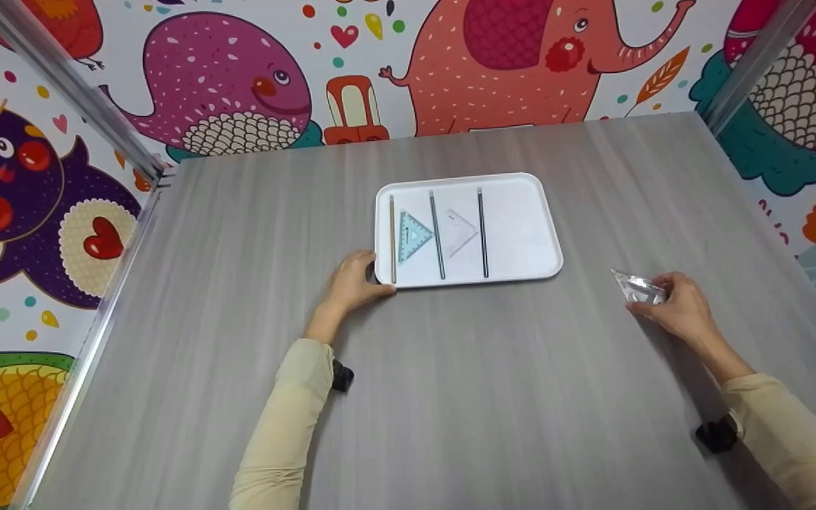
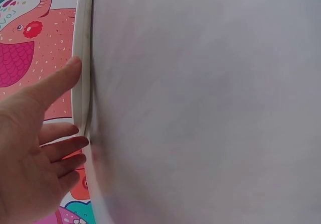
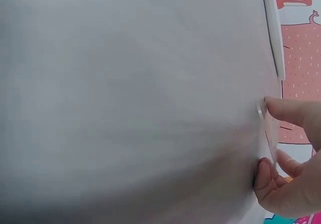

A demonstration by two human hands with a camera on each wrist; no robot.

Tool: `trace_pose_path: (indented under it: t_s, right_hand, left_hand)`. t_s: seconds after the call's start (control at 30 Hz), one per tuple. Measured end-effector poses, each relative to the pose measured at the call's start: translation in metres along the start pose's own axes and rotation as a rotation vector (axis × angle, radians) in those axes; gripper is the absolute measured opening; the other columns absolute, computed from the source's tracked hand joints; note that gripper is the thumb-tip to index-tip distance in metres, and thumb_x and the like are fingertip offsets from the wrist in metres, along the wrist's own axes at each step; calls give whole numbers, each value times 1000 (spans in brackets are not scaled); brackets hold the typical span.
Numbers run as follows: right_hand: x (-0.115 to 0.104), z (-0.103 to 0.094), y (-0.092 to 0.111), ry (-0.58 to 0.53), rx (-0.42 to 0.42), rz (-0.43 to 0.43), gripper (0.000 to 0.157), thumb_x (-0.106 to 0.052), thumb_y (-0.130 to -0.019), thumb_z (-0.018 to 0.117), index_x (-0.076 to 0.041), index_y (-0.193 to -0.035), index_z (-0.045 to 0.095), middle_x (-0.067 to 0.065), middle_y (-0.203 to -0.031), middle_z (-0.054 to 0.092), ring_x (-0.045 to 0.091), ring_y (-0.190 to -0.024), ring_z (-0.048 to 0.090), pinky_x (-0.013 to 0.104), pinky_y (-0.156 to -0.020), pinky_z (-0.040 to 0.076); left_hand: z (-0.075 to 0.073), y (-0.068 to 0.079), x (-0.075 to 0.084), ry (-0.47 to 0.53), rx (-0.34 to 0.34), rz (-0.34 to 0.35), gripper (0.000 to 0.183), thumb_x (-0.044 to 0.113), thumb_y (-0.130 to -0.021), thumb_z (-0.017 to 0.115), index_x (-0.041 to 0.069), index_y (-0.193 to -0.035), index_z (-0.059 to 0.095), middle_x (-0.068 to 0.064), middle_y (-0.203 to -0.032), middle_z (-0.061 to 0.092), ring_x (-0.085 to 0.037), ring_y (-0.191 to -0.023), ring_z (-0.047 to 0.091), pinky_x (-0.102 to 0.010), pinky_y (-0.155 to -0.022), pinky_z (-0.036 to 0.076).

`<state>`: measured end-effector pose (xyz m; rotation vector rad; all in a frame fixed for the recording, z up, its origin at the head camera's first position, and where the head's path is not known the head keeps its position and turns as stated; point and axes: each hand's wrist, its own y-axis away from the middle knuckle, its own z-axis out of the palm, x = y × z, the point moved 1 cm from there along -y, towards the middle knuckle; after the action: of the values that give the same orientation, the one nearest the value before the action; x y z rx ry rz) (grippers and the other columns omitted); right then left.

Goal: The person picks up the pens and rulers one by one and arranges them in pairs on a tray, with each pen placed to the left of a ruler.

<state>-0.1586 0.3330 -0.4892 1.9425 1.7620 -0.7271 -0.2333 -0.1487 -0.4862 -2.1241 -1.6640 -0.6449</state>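
Observation:
A white tray lies on the table with a teal set square, a clear set square and three pencils: a yellowish-brown one, a grey-green one and a dark one. At the tray's near left corner rests my left hand. In the left wrist view, its thumb lies straight against the rim and the other fingers are loosely bent beside it. To the right of the tray, my right hand pinches another clear triangular set square between thumb and fingers, near the tabletop.
The grey wood-grain table has a metal frame post at its far left corner and another post at the far right. Printed cartoon-animal panels stand behind and beside it. Black wrist devices sit under both sleeves.

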Motion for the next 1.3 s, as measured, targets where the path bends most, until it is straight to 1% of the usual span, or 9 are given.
trace_pose_path:
  t_s: [0.13,0.2,0.3,0.43,0.53,0.67,0.9,1.13,1.3]
  right_hand:
    - [-3,0,3,-67,1,47,50,-10,-70,75,13,-105,48,26,-93,55,14,-70,46,18,-52,38]
    - [-4,0,5,-108,-10,72,45,-8,-72,72,13,-105,48,22,-89,56,8,-67,46,16,-51,39]
    - [-5,-1,8,-258,-71,107,37,-3,-79,64,14,-107,46,8,-81,55,3,-63,49,15,-52,44]
    - [-4,-1,8,-535,-176,173,24,1,-86,53,13,-106,47,-5,-73,57,2,-63,57,17,-55,51]
    - [-3,-4,8,-676,-242,223,17,-2,-88,53,6,-103,51,-7,-74,61,4,-66,61,18,-59,53]
    - [-3,-6,8,-807,-316,271,12,-5,-89,53,-3,-101,52,-6,-78,64,6,-72,63,20,-64,53]
    - [-9,-5,5,-910,-382,272,13,-4,-90,51,-3,-103,50,-4,-82,65,7,-76,63,21,-66,53]
    - [-16,-3,0,-985,-413,295,11,-2,-90,50,-5,-101,53,-1,-83,66,11,-77,64,24,-68,54]
    - [-20,-3,-1,-1032,-427,314,12,0,-89,53,-7,-98,56,1,-84,66,12,-77,65,24,-68,54]
  left_hand:
    - [0,0,0,0,-3,-4,65,28,-69,78,-3,-120,55,-20,-123,53,-32,-117,46,-40,-102,34]
    - [-1,1,0,0,-4,-3,65,28,-69,78,-3,-120,55,-20,-123,53,-32,-117,46,-40,-102,34]
    - [-1,0,0,1,-6,2,65,28,-69,78,-3,-120,55,-21,-122,53,-32,-116,46,-40,-102,34]
    - [-1,1,-1,3,4,11,65,28,-68,79,-5,-119,55,-22,-120,54,-33,-115,47,-40,-101,35]
    - [-1,1,-2,-1,9,16,65,28,-68,79,-6,-118,55,-22,-119,54,-33,-113,48,-40,-100,36]
    - [-1,1,-2,-5,2,9,66,29,-68,79,-6,-119,54,-22,-120,54,-33,-113,48,-40,-100,36]
    - [-1,0,-1,-9,3,17,67,30,-68,79,-6,-119,55,-21,-119,54,-32,-112,49,-40,-99,37]
    - [-2,0,-1,-25,5,21,68,31,-68,79,-7,-119,54,-22,-119,54,-33,-113,49,-40,-99,37]
    - [-3,1,0,-13,-3,9,69,30,-68,79,-6,-120,53,-21,-120,54,-32,-114,48,-39,-100,36]
